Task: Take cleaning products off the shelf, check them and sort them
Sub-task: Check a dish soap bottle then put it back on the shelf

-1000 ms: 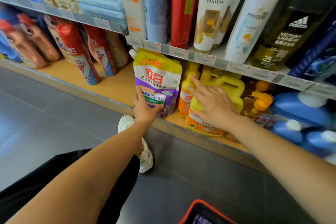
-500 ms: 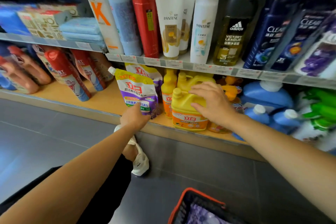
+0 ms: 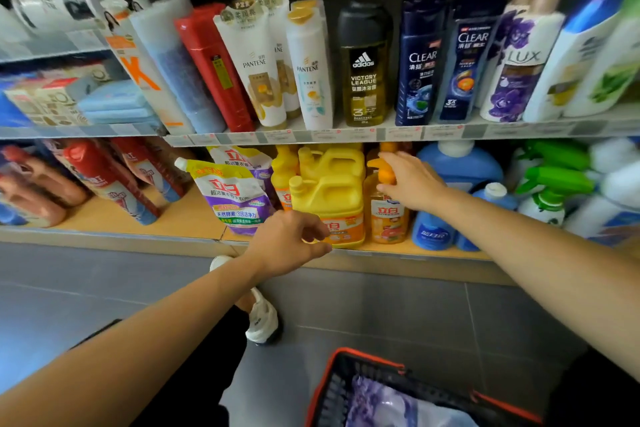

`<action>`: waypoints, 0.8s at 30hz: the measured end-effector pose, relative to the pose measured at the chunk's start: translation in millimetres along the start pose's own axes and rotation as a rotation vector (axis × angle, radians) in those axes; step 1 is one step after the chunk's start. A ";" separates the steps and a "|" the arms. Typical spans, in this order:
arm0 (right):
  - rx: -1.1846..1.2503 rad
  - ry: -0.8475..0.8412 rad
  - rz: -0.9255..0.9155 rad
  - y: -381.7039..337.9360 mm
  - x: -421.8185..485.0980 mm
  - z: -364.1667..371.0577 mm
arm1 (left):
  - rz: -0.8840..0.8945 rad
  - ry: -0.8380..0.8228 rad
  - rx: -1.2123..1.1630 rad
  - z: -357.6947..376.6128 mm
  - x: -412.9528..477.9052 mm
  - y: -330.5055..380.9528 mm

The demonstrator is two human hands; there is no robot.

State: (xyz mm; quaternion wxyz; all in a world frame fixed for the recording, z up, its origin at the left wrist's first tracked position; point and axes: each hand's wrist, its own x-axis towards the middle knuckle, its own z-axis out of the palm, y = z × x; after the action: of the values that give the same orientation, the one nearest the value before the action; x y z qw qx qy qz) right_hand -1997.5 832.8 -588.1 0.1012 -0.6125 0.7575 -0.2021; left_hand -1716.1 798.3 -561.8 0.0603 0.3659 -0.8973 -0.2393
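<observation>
On the bottom shelf [image 3: 138,236] a purple and white refill pouch [image 3: 235,198] leans beside a yellow detergent jug [image 3: 329,194] and an orange pump bottle [image 3: 386,218]. My right hand [image 3: 415,184] grips the orange bottle at its pump head, index finger above and thumb below. In front of the jug's lower label my left hand [image 3: 287,243] hovers with loosely curled fingers, holding nothing and clear of the pouch.
Blue detergent bottles [image 3: 460,166] and green spray bottles [image 3: 554,177] stand right of the pump bottle. Shampoo bottles [image 3: 363,66] fill the shelf above. A red-rimmed basket [image 3: 346,374] holding a purple pouch [image 3: 381,402] sits on the grey floor below. My shoe [image 3: 263,319] is near the shelf base.
My left hand let go of the refill pouch and moved right, in front of the yellow jug. My right hand left the jug's top and took the orange bottle's pump.
</observation>
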 end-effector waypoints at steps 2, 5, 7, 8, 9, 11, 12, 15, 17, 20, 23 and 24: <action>0.060 -0.004 0.018 2.6 7.2 -1.4 | 0.023 -0.035 0.001 4.6 2.1 12.1; 0.067 -0.024 -0.008 3.5 6.5 -9.4 | 0.017 -0.035 -0.046 13.7 10.8 24.5; 0.073 -0.044 -0.053 6.6 -6.4 -13.7 | -0.017 -0.029 -0.126 21.6 19.8 30.0; 0.096 -0.044 -0.061 9.1 -16.0 -16.0 | -0.042 -0.018 -0.166 26.4 24.5 32.8; 0.130 -0.037 -0.060 12.2 -26.8 -18.7 | -0.072 0.000 -0.208 31.5 28.5 36.1; 0.205 -0.009 -0.063 16.2 -47.5 -27.3 | -0.112 0.026 -0.285 42.8 35.6 42.7; 0.244 0.006 -0.070 16.8 -56.3 -34.0 | -0.107 0.017 -0.314 48.5 38.6 46.7; 0.355 0.023 -0.066 13.7 -78.3 -60.9 | -0.009 -0.077 -0.390 63.6 42.3 62.3; 0.479 0.000 -0.055 10.9 -92.3 -80.6 | 0.072 -0.111 -0.447 71.5 42.5 72.8; 0.695 -0.007 -0.038 13.5 -116.7 -106.9 | 0.138 -0.075 -0.543 74.5 42.3 90.5; 0.888 0.067 0.017 26.7 -142.1 -118.3 | 0.203 -0.046 -0.587 76.5 39.4 109.6; 0.961 0.109 0.047 31.3 -150.0 -117.5 | 0.208 -0.040 -0.577 78.6 37.5 115.9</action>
State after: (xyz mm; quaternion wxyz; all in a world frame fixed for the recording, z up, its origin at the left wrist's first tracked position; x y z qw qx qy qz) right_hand -2038.0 1004.9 -510.2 0.3372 -0.4679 0.5962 -0.5585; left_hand -1838.3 874.5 -578.4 0.1682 0.2351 -0.8259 -0.4841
